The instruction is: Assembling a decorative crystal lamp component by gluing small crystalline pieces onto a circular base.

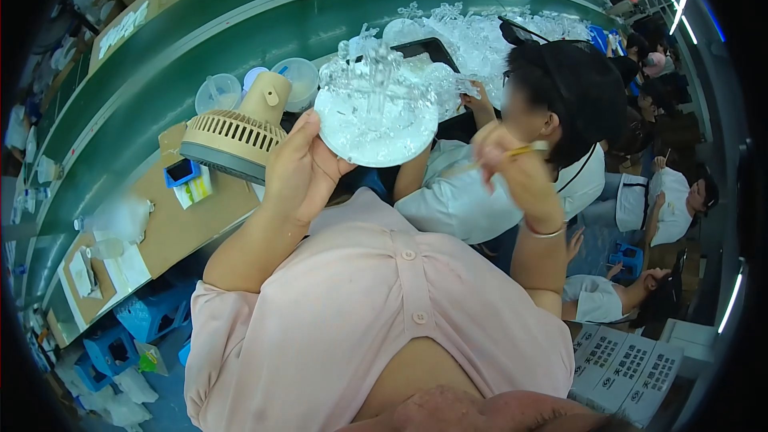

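My left hand (pixel 300 168) is raised in front of my chest, its thumb and fingers gripping the edge of a round white base (pixel 376 144). Clear, branching plastic ornament pieces (pixel 374 80) rise from that base. To the right my right hand (pixel 510 164) is closed round a thin, light-coloured brush (pixel 522 150), held apart from the base. Motion smears this hand and the brush's thin end.
A beige fan (pixel 232 132) stands left of my left hand, beside clear plastic tubs (pixel 296 84). A co-worker in a black cap (pixel 572 80) sits close on my right. Many clear ornaments (pixel 480 36) crowd the green bench (pixel 240 44).
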`<state>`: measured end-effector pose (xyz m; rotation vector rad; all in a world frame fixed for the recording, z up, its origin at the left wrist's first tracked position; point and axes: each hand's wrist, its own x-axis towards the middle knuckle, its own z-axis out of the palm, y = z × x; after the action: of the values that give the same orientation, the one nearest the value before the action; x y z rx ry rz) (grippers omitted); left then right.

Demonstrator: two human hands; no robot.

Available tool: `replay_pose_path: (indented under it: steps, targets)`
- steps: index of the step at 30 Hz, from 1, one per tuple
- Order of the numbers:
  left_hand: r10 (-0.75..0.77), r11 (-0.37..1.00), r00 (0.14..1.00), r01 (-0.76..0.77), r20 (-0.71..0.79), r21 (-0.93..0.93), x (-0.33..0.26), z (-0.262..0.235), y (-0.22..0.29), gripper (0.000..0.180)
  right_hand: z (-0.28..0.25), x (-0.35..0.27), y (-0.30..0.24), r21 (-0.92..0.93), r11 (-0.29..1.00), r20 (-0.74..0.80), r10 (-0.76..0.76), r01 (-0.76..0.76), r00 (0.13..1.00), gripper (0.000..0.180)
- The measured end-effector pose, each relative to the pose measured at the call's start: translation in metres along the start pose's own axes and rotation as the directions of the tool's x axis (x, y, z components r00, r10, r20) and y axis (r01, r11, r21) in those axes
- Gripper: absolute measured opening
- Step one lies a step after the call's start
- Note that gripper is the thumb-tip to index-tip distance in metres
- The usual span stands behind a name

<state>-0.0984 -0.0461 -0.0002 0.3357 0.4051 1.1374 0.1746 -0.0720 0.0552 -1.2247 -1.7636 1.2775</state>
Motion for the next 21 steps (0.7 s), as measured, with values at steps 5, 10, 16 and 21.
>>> replay_pose_path:
  steps: [5, 10, 16, 21]
  targets:
    - [0.039, 0.997, 0.999, -0.039, 0.001, -0.070, 0.010, -0.011, 0.002, 0.039, 0.054, -0.003, 0.058, 0.326, 0.876, 0.209, 0.300, -0.356, 0.931, 0.017]
    - [0.086, 0.989, 0.996, -0.086, -0.006, -0.119, 0.014, -0.012, 0.004, 0.039, 0.070, -0.015, 0.061, 0.294, 0.908, 0.046, 0.300, -0.300, 0.953, 0.036]
    - [0.052, 0.986, 0.998, -0.048, 0.024, -0.159, 0.014, -0.013, 0.008, 0.040, 0.036, -0.022, 0.025, -0.014, 0.940, -0.355, -0.322, 0.340, 0.878, 0.050]
    - [-0.022, 0.976, 1.000, 0.023, 0.009, -0.215, 0.022, -0.014, 0.005, 0.041, 0.037, -0.002, 0.002, 0.737, 0.520, -0.067, -0.578, 0.431, 0.813, 0.043]
